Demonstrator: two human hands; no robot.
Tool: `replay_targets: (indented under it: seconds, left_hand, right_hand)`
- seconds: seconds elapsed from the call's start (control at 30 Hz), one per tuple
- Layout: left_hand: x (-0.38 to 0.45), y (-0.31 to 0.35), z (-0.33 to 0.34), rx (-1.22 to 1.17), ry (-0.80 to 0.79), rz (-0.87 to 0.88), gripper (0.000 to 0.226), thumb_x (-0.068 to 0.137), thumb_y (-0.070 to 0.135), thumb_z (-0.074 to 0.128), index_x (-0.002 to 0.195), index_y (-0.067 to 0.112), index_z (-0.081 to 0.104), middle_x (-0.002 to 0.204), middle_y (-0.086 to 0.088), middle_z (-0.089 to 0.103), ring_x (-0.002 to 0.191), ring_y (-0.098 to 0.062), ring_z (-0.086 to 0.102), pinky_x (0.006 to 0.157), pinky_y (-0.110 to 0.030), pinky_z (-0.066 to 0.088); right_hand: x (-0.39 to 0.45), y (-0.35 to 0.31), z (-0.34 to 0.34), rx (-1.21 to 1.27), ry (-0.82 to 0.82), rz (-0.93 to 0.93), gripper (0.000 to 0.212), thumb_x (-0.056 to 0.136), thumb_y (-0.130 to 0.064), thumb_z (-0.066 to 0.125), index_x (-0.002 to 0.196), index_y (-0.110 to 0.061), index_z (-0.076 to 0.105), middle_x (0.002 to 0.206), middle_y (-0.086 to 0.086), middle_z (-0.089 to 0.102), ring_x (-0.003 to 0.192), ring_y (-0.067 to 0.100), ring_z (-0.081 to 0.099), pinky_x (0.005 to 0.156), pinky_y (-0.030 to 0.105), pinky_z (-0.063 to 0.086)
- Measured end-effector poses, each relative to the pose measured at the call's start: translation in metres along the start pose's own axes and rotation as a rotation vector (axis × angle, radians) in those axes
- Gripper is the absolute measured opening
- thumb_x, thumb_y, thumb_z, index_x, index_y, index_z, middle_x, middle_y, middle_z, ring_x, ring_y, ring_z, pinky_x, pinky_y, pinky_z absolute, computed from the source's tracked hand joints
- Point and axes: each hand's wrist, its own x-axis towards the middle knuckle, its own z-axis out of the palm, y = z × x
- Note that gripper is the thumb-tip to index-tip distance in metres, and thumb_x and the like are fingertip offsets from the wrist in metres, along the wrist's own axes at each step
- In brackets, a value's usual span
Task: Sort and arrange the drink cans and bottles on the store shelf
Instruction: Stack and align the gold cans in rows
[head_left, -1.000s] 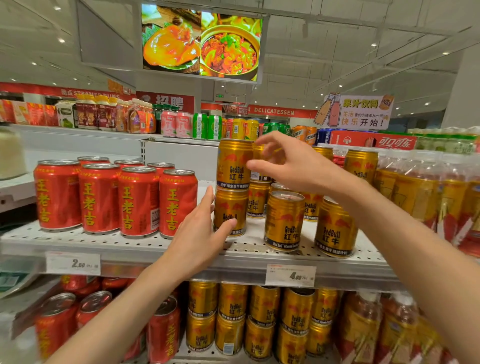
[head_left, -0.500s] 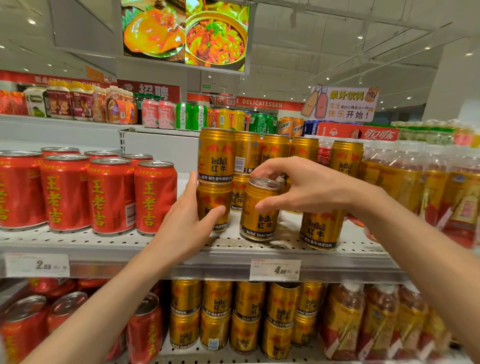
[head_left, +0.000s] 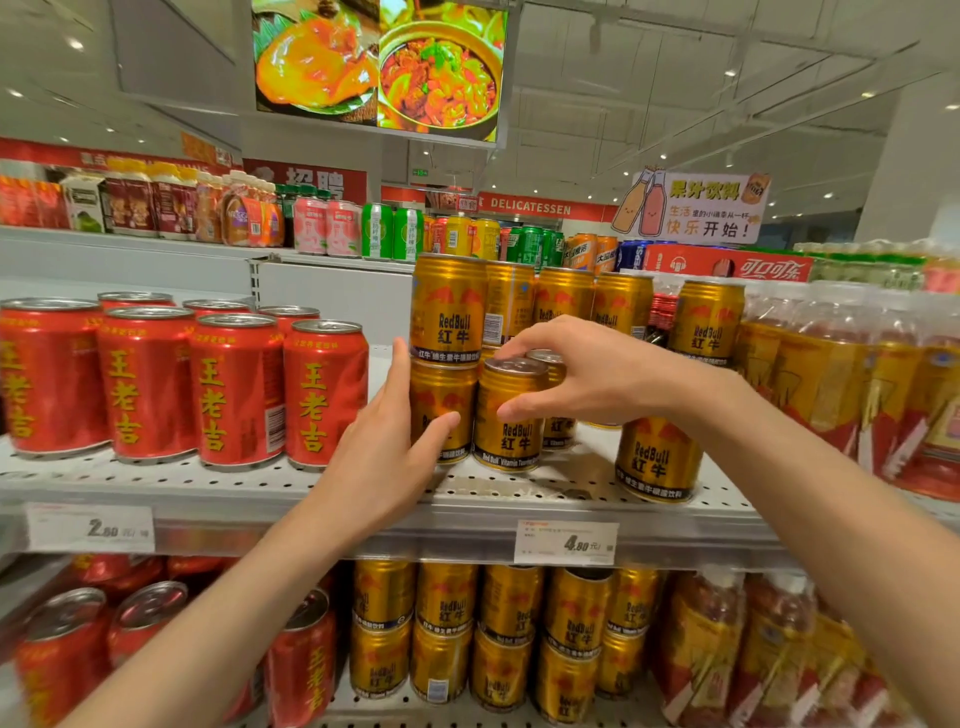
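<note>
Two hands at work on the perforated white shelf (head_left: 260, 483), centre of the frame. Right hand (head_left: 597, 374) arches over a gold Red Bull can (head_left: 506, 415) standing upright on the shelf; fingers curled round its rim, thumb (head_left: 524, 408) pressed against the can's front. Left hand (head_left: 384, 447) set against the lower can of a two-can stack (head_left: 447, 358) just left of it: fingers straight up along the stack's left side, thumb across the lower can's front, so a flat bracing touch more than a clasp. The held can sits just beside that stack, whether touching it I cannot tell.

Further gold cans stacked behind in a row. One lone Red Bull can (head_left: 657, 457) stands near the shelf's front edge, right of centre, under the right wrist.

Left of the frame: red herbal-tea cans (head_left: 234, 389) in rows, upright. Right edge: plastic-wrapped bottles with gold labels (head_left: 831, 374).

Price tags on the shelf lip read 2.80 (head_left: 91, 527) and 4.80 (head_left: 566, 543). Lower shelf carries more red and gold cans. Food screen (head_left: 379, 62) overhead, upper centre.
</note>
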Motion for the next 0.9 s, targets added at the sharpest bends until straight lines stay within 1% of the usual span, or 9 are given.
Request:
replay_targets:
  seconds: [0.03, 0.13, 0.23, 0.37, 0.43, 0.53, 0.63, 0.73, 0.9]
  left_hand:
    - [-0.003, 0.001, 0.0, 0.02, 0.033, 0.03, 0.091, 0.099, 0.038, 0.059, 0.162, 0.027, -0.006, 0.164, 0.009, 0.033, 0.146, -0.013, 0.04, 0.118, -0.046, 0.039]
    - [-0.01, 0.003, 0.002, 0.058, 0.19, 0.135, 0.087, 0.095, 0.027, 0.067, 0.162, 0.024, 0.011, 0.163, 0.007, 0.033, 0.147, -0.013, 0.039, 0.117, -0.04, 0.039]
    - [-0.012, 0.005, 0.003, 0.0, 0.308, 0.217, 0.077, 0.091, 0.018, 0.071, 0.156, 0.021, 0.03, 0.163, -0.002, 0.034, 0.149, -0.019, 0.037, 0.113, -0.049, 0.044]
    - [-0.014, 0.013, 0.004, 0.027, 0.403, 0.334, 0.062, 0.087, 0.01, 0.073, 0.144, 0.009, 0.048, 0.152, -0.01, 0.042, 0.143, -0.023, 0.042, 0.11, -0.049, 0.047]
    - [-0.013, 0.021, 0.005, 0.111, 0.423, 0.425, 0.052, 0.086, 0.011, 0.073, 0.135, 0.005, 0.056, 0.138, -0.014, 0.051, 0.129, -0.026, 0.052, 0.1, -0.047, 0.053]
    - [-0.003, 0.037, 0.007, 0.262, 0.328, 0.539, 0.04, 0.09, 0.02, 0.07, 0.128, 0.008, 0.062, 0.127, -0.009, 0.057, 0.093, -0.02, 0.063, 0.071, -0.04, 0.06]
    - [0.011, 0.045, 0.012, 0.357, 0.21, 0.516, 0.041, 0.093, 0.033, 0.069, 0.13, 0.017, 0.062, 0.129, 0.0, 0.06, 0.063, -0.01, 0.055, 0.056, -0.038, 0.06]
    - [0.015, 0.038, 0.019, 0.333, 0.174, 0.464, 0.042, 0.095, 0.042, 0.062, 0.133, 0.023, 0.061, 0.13, 0.007, 0.063, 0.083, -0.018, 0.071, 0.064, -0.042, 0.062]
    - [0.014, 0.034, 0.025, 0.194, 0.171, 0.417, 0.037, 0.095, 0.031, 0.068, 0.13, 0.02, 0.062, 0.128, 0.006, 0.066, 0.105, -0.013, 0.068, 0.079, -0.031, 0.059]
  right_hand:
    - [-0.004, 0.003, -0.005, 0.025, -0.01, 0.011, 0.065, 0.084, -0.058, 0.07, 0.141, -0.032, 0.053, 0.147, -0.01, 0.053, 0.131, 0.005, 0.046, 0.092, 0.011, 0.035]
    - [-0.015, 0.016, -0.023, 0.028, 0.042, 0.084, 0.062, 0.088, -0.048, 0.072, 0.144, -0.036, 0.048, 0.152, -0.014, 0.045, 0.126, -0.002, 0.038, 0.104, 0.025, 0.031]
    - [-0.018, 0.027, -0.023, -0.012, 0.035, 0.166, 0.053, 0.091, -0.041, 0.07, 0.14, -0.032, 0.052, 0.147, -0.009, 0.051, 0.129, 0.006, 0.047, 0.105, 0.032, 0.038]
    - [-0.015, 0.031, -0.008, 0.023, 0.013, 0.2, 0.044, 0.09, -0.043, 0.071, 0.13, -0.03, 0.057, 0.145, -0.003, 0.053, 0.129, 0.016, 0.052, 0.102, 0.033, 0.044]
    - [-0.014, 0.031, -0.006, 0.043, 0.017, 0.216, 0.044, 0.09, -0.041, 0.071, 0.128, -0.028, 0.054, 0.146, -0.001, 0.052, 0.127, 0.017, 0.052, 0.098, 0.031, 0.045]
    - [-0.013, 0.031, -0.004, 0.046, 0.012, 0.232, 0.039, 0.092, -0.041, 0.07, 0.122, -0.026, 0.052, 0.138, -0.001, 0.054, 0.111, 0.014, 0.052, 0.083, 0.026, 0.044]
    - [-0.012, 0.032, -0.002, 0.038, 0.024, 0.23, 0.028, 0.093, -0.043, 0.068, 0.108, -0.025, 0.052, 0.115, -0.007, 0.058, 0.092, 0.01, 0.053, 0.065, 0.021, 0.041]
    - [-0.013, 0.033, -0.003, 0.046, 0.024, 0.223, 0.022, 0.094, -0.042, 0.066, 0.096, -0.025, 0.052, 0.097, -0.008, 0.059, 0.077, 0.005, 0.05, 0.06, 0.023, 0.039]
    - [-0.017, 0.031, -0.006, 0.07, 0.049, 0.213, 0.025, 0.094, -0.047, 0.064, 0.099, -0.023, 0.057, 0.095, -0.018, 0.055, 0.079, -0.001, 0.049, 0.063, 0.023, 0.037]
